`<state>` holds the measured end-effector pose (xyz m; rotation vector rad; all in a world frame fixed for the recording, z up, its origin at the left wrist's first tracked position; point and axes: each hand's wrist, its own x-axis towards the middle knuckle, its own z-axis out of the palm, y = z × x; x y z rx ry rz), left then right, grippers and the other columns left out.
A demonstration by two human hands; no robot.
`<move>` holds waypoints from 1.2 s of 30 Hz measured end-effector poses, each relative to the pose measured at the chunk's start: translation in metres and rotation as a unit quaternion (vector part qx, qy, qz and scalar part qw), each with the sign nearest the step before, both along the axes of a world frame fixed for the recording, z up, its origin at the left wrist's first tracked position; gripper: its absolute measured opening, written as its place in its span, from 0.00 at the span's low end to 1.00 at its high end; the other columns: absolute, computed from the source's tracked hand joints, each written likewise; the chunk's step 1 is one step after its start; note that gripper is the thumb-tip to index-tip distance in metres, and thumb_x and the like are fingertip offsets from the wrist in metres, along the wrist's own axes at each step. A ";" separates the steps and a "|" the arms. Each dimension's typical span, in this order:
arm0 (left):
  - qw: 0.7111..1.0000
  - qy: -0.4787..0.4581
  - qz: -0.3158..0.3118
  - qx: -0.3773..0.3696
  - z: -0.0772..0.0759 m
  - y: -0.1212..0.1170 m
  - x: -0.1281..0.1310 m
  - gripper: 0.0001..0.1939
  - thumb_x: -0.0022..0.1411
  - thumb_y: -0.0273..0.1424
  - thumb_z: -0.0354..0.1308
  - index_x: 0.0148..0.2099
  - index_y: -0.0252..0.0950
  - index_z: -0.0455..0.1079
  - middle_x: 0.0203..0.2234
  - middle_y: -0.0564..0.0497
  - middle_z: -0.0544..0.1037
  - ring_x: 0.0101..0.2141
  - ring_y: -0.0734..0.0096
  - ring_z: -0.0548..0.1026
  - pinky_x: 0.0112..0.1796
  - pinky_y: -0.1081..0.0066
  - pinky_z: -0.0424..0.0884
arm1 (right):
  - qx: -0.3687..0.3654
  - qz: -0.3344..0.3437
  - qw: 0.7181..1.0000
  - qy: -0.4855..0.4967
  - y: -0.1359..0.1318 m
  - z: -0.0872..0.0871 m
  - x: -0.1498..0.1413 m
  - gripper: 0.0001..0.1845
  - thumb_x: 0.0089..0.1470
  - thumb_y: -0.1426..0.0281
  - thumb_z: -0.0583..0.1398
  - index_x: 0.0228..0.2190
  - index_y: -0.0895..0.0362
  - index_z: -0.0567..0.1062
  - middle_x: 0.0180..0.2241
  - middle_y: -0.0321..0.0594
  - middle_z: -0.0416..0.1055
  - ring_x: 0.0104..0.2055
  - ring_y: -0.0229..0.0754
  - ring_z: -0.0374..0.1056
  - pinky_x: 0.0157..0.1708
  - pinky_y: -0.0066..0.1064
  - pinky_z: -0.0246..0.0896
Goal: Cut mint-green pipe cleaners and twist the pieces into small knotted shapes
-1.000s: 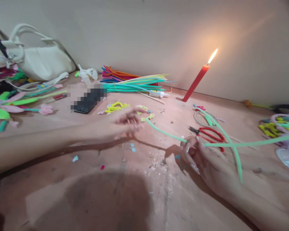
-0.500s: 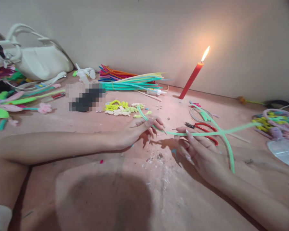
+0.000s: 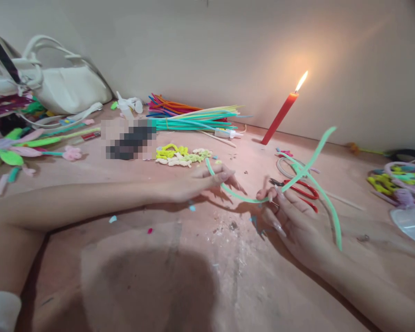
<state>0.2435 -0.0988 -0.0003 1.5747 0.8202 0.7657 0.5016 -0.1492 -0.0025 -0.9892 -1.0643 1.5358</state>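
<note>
Mint-green pipe cleaner (image 3: 241,198) sags in a shallow curve between two bare hands, in front of the lit red candle (image 3: 280,120). On my remote view, the left hand (image 3: 202,184) grasps it lightly between thumb and fingers, a short end poking up past them; the right hand (image 3: 299,226) pinches it firmly with thumb and fingertips, its long end slanting up to the candle's right.

The step looks to me like bending. I'd hold the right pinch as the anchor and have the left fingers press in small strokes, so the curve rounds rather than kinks. I'd also swing that free end wide of the candle.

Just beyond the right hand, in front of the candle, lie red-handled snips (image 3: 311,186); a second green stem (image 3: 336,226) crosses the table rightward of them. Farther out, left of the candle, I see cream fuzzy pieces (image 3: 180,160) and a bundle of coloured stems (image 3: 193,123).
</note>
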 end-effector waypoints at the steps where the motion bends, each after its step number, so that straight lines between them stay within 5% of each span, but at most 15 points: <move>1: 0.999 -0.003 0.030 0.029 0.009 0.010 -0.009 0.22 0.76 0.54 0.65 0.49 0.39 0.81 0.49 0.46 0.85 0.47 0.64 0.83 0.42 0.70 0.79 | -0.002 0.002 1.000 0.011 0.000 0.000 0.000 0.23 0.48 0.50 0.83 0.31 0.52 0.84 0.25 0.31 0.71 0.20 0.31 0.55 0.20 0.25 0.58; 4: 0.985 0.037 0.080 0.149 0.037 0.045 -0.042 0.16 0.75 0.45 0.68 0.47 0.36 0.80 0.45 0.46 0.87 0.47 0.63 0.84 0.47 0.68 0.79 | -0.009 0.032 0.999 0.024 0.000 -0.003 0.001 0.20 0.52 0.50 0.81 0.33 0.50 0.86 0.18 0.29 0.65 0.20 0.34 0.56 0.22 0.28 0.65; 6: 0.981 0.066 0.100 0.150 0.050 0.062 -0.060 0.15 0.74 0.43 0.68 0.46 0.35 0.80 0.38 0.47 0.86 0.38 0.66 0.84 0.42 0.67 0.78 | -0.003 0.032 0.999 0.026 0.001 -0.005 0.001 0.18 0.57 0.50 0.79 0.36 0.49 0.85 0.17 0.28 0.63 0.19 0.35 0.56 0.21 0.29 0.66; 9: 0.985 0.104 0.050 0.131 0.053 0.069 -0.068 0.14 0.71 0.41 0.71 0.52 0.37 0.82 0.35 0.48 0.86 0.37 0.64 0.85 0.40 0.67 0.79 | 0.014 -0.017 0.999 0.034 0.001 -0.006 0.001 0.18 0.58 0.49 0.78 0.39 0.46 0.83 0.23 0.28 0.70 0.19 0.34 0.58 0.20 0.29 0.68; 14: 0.980 0.092 -0.062 0.162 0.030 0.046 -0.035 0.31 0.62 0.35 0.79 0.66 0.44 0.80 0.48 0.48 0.87 0.49 0.62 0.86 0.46 0.70 0.79 | -0.004 -0.011 0.997 0.073 0.002 -0.005 -0.002 0.24 0.60 0.47 0.76 0.51 0.40 0.80 0.24 0.26 0.70 0.20 0.36 0.61 0.21 0.32 0.74; 16: 0.989 0.009 -0.100 0.110 0.017 0.033 -0.015 0.34 0.62 0.34 0.80 0.68 0.45 0.77 0.42 0.50 0.88 0.46 0.65 0.86 0.45 0.72 0.79 | 0.001 -0.012 0.997 0.080 0.003 -0.006 -0.003 0.25 0.56 0.47 0.78 0.48 0.44 0.82 0.30 0.29 0.76 0.19 0.34 0.61 0.20 0.30 0.73; 19: 0.987 -0.142 -0.069 0.012 0.001 0.012 0.012 0.26 0.62 0.44 0.81 0.57 0.41 0.81 0.38 0.51 0.85 0.39 0.70 0.84 0.41 0.73 0.78 | 0.017 -0.016 0.996 0.081 0.004 -0.010 -0.003 0.23 0.54 0.49 0.80 0.43 0.47 0.82 0.37 0.31 0.81 0.19 0.30 0.61 0.18 0.27 0.71; 23: 0.986 -0.137 -0.096 0.003 -0.006 -0.006 0.028 0.21 0.58 0.41 0.84 0.39 0.36 0.79 0.34 0.52 0.83 0.33 0.74 0.80 0.36 0.75 0.76 | 0.019 -0.015 0.996 0.090 0.005 -0.011 -0.002 0.22 0.59 0.49 0.77 0.47 0.45 0.80 0.45 0.29 0.83 0.18 0.30 0.61 0.16 0.30 0.71; 26: 0.990 -0.119 -0.063 0.030 -0.010 -0.005 0.029 0.16 0.65 0.41 0.80 0.40 0.36 0.79 0.37 0.51 0.82 0.35 0.74 0.79 0.36 0.74 0.76 | 0.045 -0.024 0.995 0.089 0.006 -0.009 -0.002 0.23 0.61 0.50 0.76 0.51 0.44 0.79 0.48 0.31 0.83 0.17 0.28 0.58 0.15 0.29 0.68; 29: 0.984 -0.144 -0.007 0.105 -0.020 0.004 0.029 0.17 0.61 0.40 0.81 0.42 0.37 0.79 0.39 0.50 0.82 0.37 0.72 0.80 0.37 0.75 0.77 | 0.042 -0.026 0.996 0.076 0.007 -0.009 -0.002 0.21 0.67 0.51 0.71 0.56 0.41 0.77 0.55 0.33 0.83 0.17 0.29 0.59 0.15 0.32 0.69; 34: 0.988 -0.125 -0.015 0.091 -0.025 0.003 0.032 0.27 0.57 0.39 0.83 0.55 0.42 0.80 0.42 0.51 0.82 0.34 0.72 0.81 0.34 0.75 0.77 | 0.033 -0.002 0.998 0.057 0.011 -0.016 0.001 0.26 0.64 0.47 0.72 0.55 0.46 0.77 0.61 0.38 0.83 0.18 0.27 0.55 0.15 0.30 0.64; 36: 0.990 -0.099 -0.016 0.102 -0.020 -0.002 0.032 0.21 0.63 0.41 0.80 0.55 0.43 0.83 0.46 0.48 0.83 0.39 0.69 0.83 0.37 0.73 0.79 | 0.043 -0.002 0.998 0.045 0.014 -0.017 0.002 0.26 0.63 0.47 0.73 0.53 0.48 0.79 0.58 0.38 0.84 0.18 0.26 0.54 0.15 0.28 0.57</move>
